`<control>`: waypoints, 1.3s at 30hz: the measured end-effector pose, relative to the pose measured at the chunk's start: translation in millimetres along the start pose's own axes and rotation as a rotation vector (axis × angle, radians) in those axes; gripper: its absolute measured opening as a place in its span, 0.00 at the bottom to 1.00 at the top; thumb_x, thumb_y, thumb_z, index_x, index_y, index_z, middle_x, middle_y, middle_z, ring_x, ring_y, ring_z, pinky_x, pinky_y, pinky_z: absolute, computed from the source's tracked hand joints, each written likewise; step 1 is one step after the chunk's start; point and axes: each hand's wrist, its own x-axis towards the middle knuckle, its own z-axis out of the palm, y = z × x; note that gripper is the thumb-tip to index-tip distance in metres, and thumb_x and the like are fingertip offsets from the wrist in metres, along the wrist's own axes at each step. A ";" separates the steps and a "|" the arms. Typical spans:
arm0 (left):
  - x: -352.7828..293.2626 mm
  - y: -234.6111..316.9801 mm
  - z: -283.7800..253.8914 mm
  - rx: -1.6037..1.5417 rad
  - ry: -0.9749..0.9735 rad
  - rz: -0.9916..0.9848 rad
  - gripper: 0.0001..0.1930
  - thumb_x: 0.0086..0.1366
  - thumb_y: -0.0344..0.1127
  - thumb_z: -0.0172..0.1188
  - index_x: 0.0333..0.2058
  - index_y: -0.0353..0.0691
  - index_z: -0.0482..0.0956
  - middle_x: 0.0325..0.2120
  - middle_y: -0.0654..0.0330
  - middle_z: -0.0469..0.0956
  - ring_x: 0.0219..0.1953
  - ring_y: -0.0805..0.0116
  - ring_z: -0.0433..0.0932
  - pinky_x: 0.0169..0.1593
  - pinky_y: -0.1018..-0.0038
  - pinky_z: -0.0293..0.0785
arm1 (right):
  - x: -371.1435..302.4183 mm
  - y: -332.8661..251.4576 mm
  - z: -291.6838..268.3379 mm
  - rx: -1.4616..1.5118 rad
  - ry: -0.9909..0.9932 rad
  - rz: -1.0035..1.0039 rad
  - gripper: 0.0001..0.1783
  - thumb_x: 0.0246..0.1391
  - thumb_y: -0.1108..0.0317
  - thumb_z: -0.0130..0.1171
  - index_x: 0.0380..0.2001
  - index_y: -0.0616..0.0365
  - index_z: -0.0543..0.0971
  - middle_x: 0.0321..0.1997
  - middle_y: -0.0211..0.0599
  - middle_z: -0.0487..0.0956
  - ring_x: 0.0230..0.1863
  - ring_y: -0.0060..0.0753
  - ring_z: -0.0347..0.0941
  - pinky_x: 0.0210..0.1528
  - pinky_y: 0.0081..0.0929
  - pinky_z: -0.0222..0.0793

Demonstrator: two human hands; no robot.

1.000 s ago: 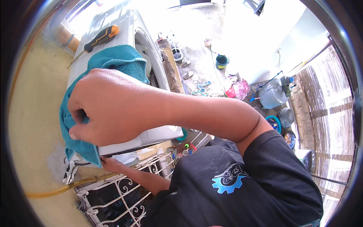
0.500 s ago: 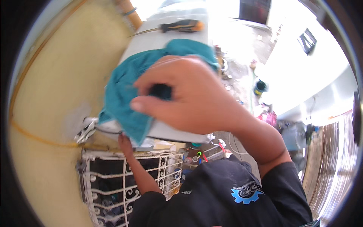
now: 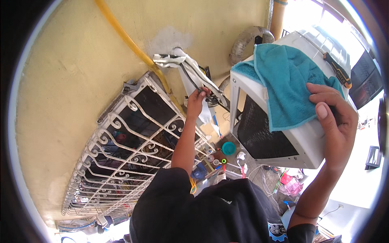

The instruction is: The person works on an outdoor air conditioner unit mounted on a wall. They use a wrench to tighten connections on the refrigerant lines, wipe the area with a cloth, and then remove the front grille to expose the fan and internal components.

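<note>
A boxy white air-conditioner outdoor unit [image 3: 308, 159] stands on the right, its side showing a black grille. Over its top lies a teal towel [image 3: 283, 85], one corner hanging down the side. My right hand [image 3: 336, 117] rests at the towel's near right edge, fingers bent and apart, gripping nothing. Beyond it a screwdriver [image 3: 337, 71] with a black and orange handle lies on the unit. Left of the unit, my left hand [image 3: 195, 103] pinches a black cable [image 3: 188, 75] beside a white-wrapped pipe bundle [image 3: 198, 73] that leaves the wall. Part of the cable is hidden behind my fingers.
A white scrolled window grille [image 3: 133, 141] juts out below my left arm. Yellow corrugated conduit [image 3: 125, 36] runs down the wall. A coiled wrapped pipe [image 3: 243, 44] hangs behind the unit. Far below are a teal basin [image 3: 228, 148], a pink bag [image 3: 292, 185] and scattered tools.
The view has swung left, so the unit now appears farther right. My right hand, raised over the towel before, has come down to its edge. My left hand now shows at the cable.
</note>
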 end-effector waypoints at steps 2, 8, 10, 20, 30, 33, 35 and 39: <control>-4.0 -3.5 12.0 -0.003 0.109 0.029 0.10 0.77 0.34 0.56 0.47 0.34 0.79 0.42 0.59 0.84 0.48 0.69 0.81 0.59 0.69 0.74 | -1.1 2.6 -1.4 -0.028 -0.009 0.003 0.12 0.60 0.66 0.65 0.38 0.67 0.85 0.50 0.52 0.85 0.52 0.38 0.79 0.60 0.34 0.68; -5.1 -3.0 57.5 0.048 0.479 0.113 0.10 0.77 0.35 0.57 0.43 0.32 0.80 0.37 0.60 0.84 0.41 0.71 0.80 0.50 0.72 0.77 | -2.0 4.7 -1.9 -0.086 -0.018 -0.004 0.12 0.62 0.66 0.63 0.39 0.65 0.85 0.50 0.51 0.86 0.53 0.37 0.79 0.61 0.34 0.68; -2.5 -4.3 71.4 0.220 0.642 0.082 0.09 0.77 0.33 0.57 0.42 0.32 0.79 0.35 0.60 0.83 0.39 0.72 0.80 0.48 0.73 0.77 | -1.7 3.8 -1.4 -0.097 -0.011 -0.006 0.12 0.62 0.66 0.62 0.39 0.65 0.85 0.50 0.51 0.86 0.53 0.37 0.79 0.61 0.34 0.68; 1.4 -5.6 17.4 -0.129 0.114 -0.030 0.16 0.77 0.43 0.57 0.53 0.35 0.77 0.41 0.61 0.83 0.44 0.72 0.79 0.56 0.72 0.74 | -3.4 5.4 -1.9 -0.071 0.005 -0.011 0.12 0.62 0.68 0.62 0.38 0.68 0.85 0.49 0.51 0.86 0.50 0.36 0.80 0.58 0.32 0.70; 4.3 -19.3 23.5 0.126 0.172 0.081 0.13 0.81 0.42 0.50 0.40 0.38 0.73 0.31 0.63 0.76 0.35 0.72 0.76 0.46 0.73 0.74 | -4.0 9.0 0.2 -0.184 0.034 -0.024 0.15 0.63 0.62 0.65 0.39 0.65 0.87 0.47 0.41 0.88 0.48 0.28 0.80 0.57 0.28 0.70; 4.5 -20.7 43.0 0.187 0.330 0.109 0.15 0.81 0.43 0.49 0.39 0.38 0.72 0.29 0.63 0.75 0.33 0.73 0.75 0.44 0.73 0.73 | -4.2 7.8 0.5 -0.154 0.035 -0.015 0.15 0.63 0.61 0.65 0.40 0.64 0.87 0.47 0.39 0.88 0.46 0.26 0.80 0.56 0.26 0.70; 6.2 -17.9 55.1 0.178 0.423 0.125 0.13 0.81 0.40 0.48 0.38 0.37 0.71 0.28 0.63 0.73 0.32 0.72 0.74 0.41 0.71 0.72 | -4.3 7.3 0.3 -0.148 0.040 -0.023 0.14 0.63 0.61 0.65 0.40 0.64 0.87 0.47 0.38 0.88 0.45 0.25 0.80 0.55 0.25 0.70; 10.5 -8.3 76.7 0.280 0.620 0.062 0.12 0.79 0.36 0.47 0.38 0.33 0.70 0.27 0.58 0.74 0.29 0.65 0.74 0.37 0.65 0.71 | -5.5 9.4 -1.5 -0.077 0.032 -0.021 0.14 0.62 0.62 0.66 0.39 0.65 0.87 0.46 0.38 0.88 0.44 0.24 0.80 0.54 0.24 0.70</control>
